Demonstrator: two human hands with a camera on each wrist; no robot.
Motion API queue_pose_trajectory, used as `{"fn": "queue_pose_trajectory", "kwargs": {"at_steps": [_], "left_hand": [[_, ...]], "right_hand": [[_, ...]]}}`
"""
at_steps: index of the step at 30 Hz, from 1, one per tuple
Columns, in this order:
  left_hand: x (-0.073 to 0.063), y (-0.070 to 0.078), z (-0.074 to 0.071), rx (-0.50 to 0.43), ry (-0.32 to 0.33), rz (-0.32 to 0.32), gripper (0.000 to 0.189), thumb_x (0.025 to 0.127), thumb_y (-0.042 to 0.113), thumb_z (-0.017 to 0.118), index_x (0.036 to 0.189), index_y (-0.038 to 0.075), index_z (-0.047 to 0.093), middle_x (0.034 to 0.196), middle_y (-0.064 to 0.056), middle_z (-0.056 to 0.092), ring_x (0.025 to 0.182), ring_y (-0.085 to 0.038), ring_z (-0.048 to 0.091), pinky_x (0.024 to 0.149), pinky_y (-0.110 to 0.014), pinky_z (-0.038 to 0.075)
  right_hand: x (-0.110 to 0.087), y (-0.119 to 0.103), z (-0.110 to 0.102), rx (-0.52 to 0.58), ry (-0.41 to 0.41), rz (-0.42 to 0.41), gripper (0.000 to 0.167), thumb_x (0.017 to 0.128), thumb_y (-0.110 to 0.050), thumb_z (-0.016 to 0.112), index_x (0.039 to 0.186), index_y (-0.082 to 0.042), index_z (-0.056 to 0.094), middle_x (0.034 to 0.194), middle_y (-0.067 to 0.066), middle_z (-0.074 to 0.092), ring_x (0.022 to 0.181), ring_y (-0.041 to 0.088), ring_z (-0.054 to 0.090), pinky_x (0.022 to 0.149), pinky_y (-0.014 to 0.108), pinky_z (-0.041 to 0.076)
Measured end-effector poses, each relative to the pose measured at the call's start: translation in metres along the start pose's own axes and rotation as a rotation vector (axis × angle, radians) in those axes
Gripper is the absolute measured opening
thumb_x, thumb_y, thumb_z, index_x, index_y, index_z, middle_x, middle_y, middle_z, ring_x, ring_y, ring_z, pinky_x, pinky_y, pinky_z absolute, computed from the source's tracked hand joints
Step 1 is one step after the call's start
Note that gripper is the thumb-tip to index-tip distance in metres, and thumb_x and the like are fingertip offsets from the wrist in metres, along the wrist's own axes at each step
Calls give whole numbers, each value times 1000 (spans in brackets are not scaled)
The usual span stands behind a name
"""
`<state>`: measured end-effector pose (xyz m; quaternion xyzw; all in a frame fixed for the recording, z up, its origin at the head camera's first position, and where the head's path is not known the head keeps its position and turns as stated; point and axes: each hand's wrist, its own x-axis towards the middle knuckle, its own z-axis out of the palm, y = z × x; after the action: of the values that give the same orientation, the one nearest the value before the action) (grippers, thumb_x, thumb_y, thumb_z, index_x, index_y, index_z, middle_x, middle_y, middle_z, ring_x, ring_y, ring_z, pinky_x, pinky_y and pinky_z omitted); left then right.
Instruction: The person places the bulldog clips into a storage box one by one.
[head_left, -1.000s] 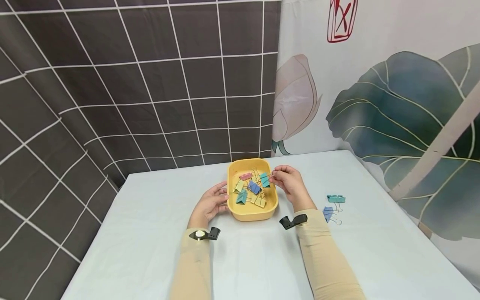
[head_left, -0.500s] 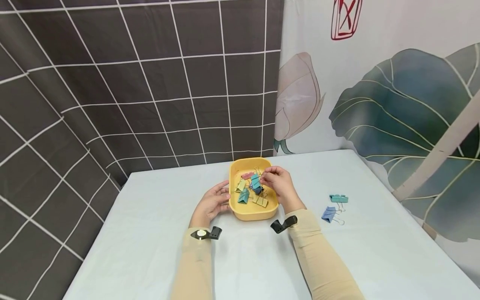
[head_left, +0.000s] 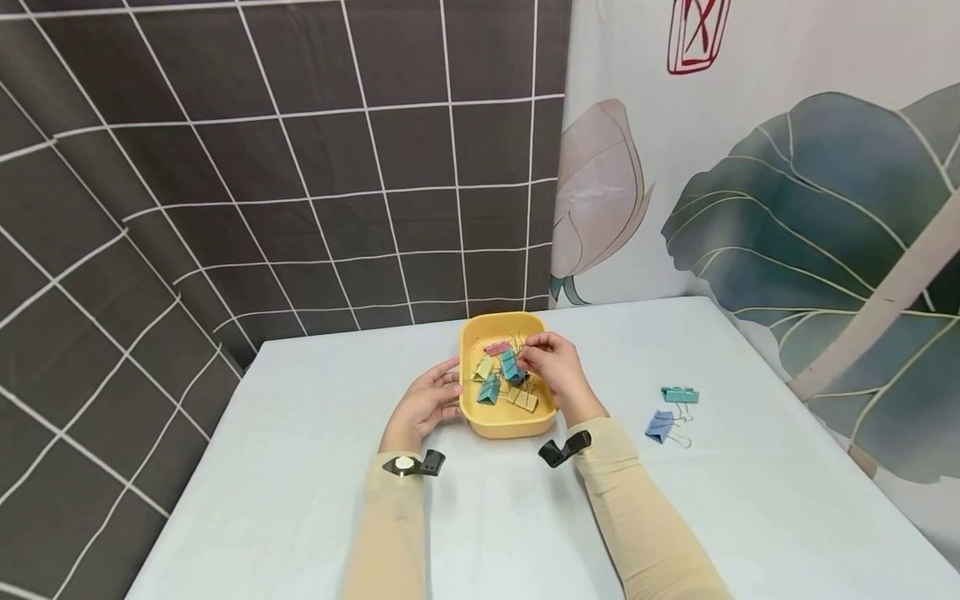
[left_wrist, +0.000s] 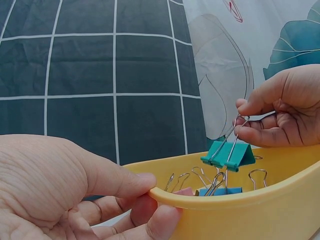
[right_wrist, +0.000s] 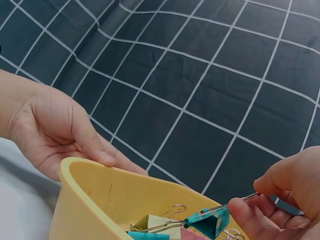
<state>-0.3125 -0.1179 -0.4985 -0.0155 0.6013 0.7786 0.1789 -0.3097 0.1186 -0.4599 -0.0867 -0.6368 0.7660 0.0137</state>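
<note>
My right hand pinches the wire handles of a teal binder clip between thumb and fingers. That clip hangs over the inside of a yellow plastic bin, just above the other clips in it. At the bin's left side, my left hand holds the rim, thumb on the edge and fingers against the outer wall. Inside lie several binder clips, among them a pink clip, another teal clip and a yellow clip. A blue clip is partly hidden beneath the held one.
On the white-covered table, right of the bin, lie a teal binder clip and a blue binder clip. A dark gridded curtain stands behind the table, with a flower-printed cloth at the right.
My right hand has moved left with the teal clip, from the bin's right rim to over its middle. The left hand keeps its place on the bin.
</note>
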Motion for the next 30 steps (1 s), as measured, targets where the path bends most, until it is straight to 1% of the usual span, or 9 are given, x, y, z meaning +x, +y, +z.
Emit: {"fn": "queue_pose_trajectory", "kwargs": {"at_steps": [3, 6, 11, 18, 22, 27, 30], "left_hand": [[1, 1, 1, 8, -3, -1, 64, 94, -9, 57, 153, 11, 43, 131, -17, 50, 89, -21, 64, 65, -28, 61], [1, 2, 2, 6, -7, -1, 64, 94, -10, 57, 153, 11, 43, 131, -17, 50, 89, -22, 64, 65, -28, 61], [0, 3, 3, -2, -14, 6, 64, 94, -11, 55, 153, 11, 43, 129, -16, 51, 89, -21, 64, 65, -28, 61], [-1, 3, 3, -4, -18, 8, 63, 94, -11, 55, 153, 10, 43, 129, -16, 50, 89, -21, 64, 64, -28, 61], [0, 2, 2, -6, -13, 4, 63, 94, -11, 56, 152, 11, 44, 129, -16, 50, 89, -22, 64, 64, -28, 61], [1, 0, 1, -4, -12, 1, 63, 94, -11, 56, 153, 11, 44, 127, -15, 51, 90, -22, 64, 65, -29, 61], [1, 0, 0, 0, -9, 3, 64, 95, -11, 55, 153, 11, 43, 129, -16, 51, 92, -22, 65, 66, -30, 62]], "right_hand": [[0, -1, 0, -21, 7, -1, 11, 96, 3, 63, 106, 2, 58, 94, 9, 59, 78, 14, 66, 78, 24, 62], [0, -1, -1, -31, 20, -12, 9, 96, 3, 63, 103, 0, 59, 94, 9, 59, 77, 13, 66, 77, 24, 61], [1, -3, -3, -2, 27, -31, 6, 96, 3, 61, 101, 0, 59, 93, 9, 60, 74, 13, 66, 75, 22, 61], [-2, -12, -12, 11, 30, -29, 17, 97, 1, 60, 112, 7, 56, 97, 8, 57, 78, 13, 66, 81, 25, 61], [-3, -19, -25, 20, 27, -44, 18, 97, 1, 58, 114, 7, 55, 97, 8, 56, 78, 11, 66, 81, 23, 61], [-3, -27, -52, 55, 27, -67, 12, 98, 0, 57, 110, 2, 55, 96, 5, 58, 77, 10, 67, 82, 23, 61], [-4, -31, -68, 50, 53, -69, 15, 99, -3, 58, 113, 2, 54, 97, 4, 59, 80, 10, 67, 84, 23, 61]]}}
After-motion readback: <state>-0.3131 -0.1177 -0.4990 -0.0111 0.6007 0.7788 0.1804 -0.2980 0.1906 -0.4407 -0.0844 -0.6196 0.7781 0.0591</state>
